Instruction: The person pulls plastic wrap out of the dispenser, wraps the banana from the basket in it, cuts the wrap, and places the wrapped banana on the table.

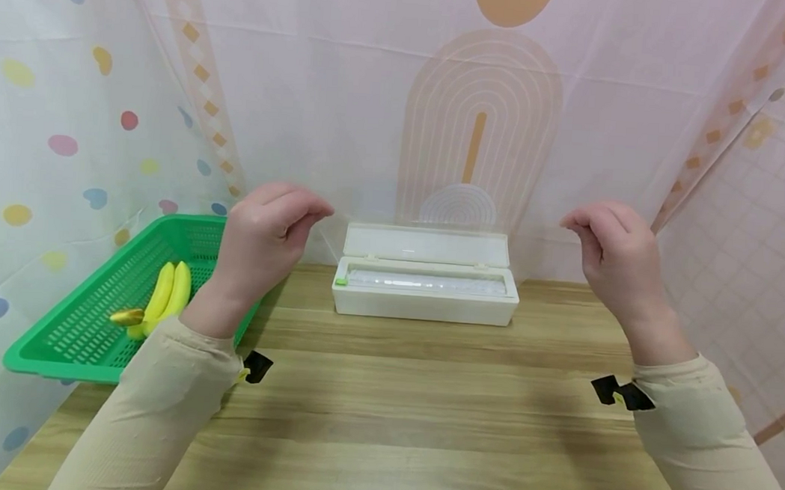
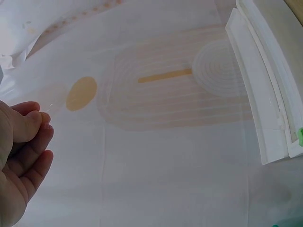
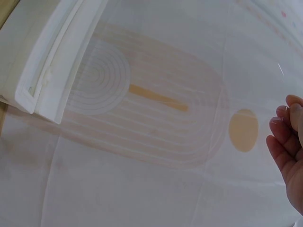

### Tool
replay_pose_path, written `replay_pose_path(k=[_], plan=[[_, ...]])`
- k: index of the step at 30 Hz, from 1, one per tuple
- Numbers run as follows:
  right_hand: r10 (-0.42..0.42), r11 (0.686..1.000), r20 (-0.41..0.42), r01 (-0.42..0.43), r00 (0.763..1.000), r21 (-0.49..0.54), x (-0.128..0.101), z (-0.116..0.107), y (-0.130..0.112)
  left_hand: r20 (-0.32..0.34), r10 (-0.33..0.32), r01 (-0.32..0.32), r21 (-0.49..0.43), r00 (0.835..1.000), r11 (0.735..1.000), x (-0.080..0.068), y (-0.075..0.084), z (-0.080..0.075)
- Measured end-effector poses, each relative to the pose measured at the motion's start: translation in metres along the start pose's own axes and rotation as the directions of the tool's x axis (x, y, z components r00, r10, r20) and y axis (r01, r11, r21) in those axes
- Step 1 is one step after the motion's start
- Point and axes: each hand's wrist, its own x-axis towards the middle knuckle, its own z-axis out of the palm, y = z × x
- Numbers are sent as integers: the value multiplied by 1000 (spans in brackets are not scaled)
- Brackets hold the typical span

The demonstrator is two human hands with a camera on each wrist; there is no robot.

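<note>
A green basket (image 1: 77, 331) with bananas (image 1: 163, 298) sits at the surface's (image 1: 409, 411) left edge. The left hand (image 1: 261, 241) is raised, fingers (image 2: 33, 118) pinched on a corner of clear film (image 1: 435, 210). The white film dispenser box (image 1: 426, 284) lies behind, lid open, long axis running left to right. The right hand (image 1: 617, 262) pinches the film's other corner.
</note>
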Motion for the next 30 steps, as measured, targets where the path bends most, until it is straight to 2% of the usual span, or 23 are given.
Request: replay_pose_path(k=[10,19,25,30], plan=[[-14,999,-8,14,1000,41,-8,-8,-7,62,-1,4,-44,998,999,-5,4,-8],[-20,999,19,19,1000,36,-12,-14,-12,51,8,-5,-60,999,998,-4,9,-10],[-26,1000,57,26,998,-5,-1,-10,-4,58,-10,13,-44,998,999,4,0,-7],[-4,1000,46,5,999,-8,9,-3,6,90,-33,35,-21,995,999,14,-10,-2]])
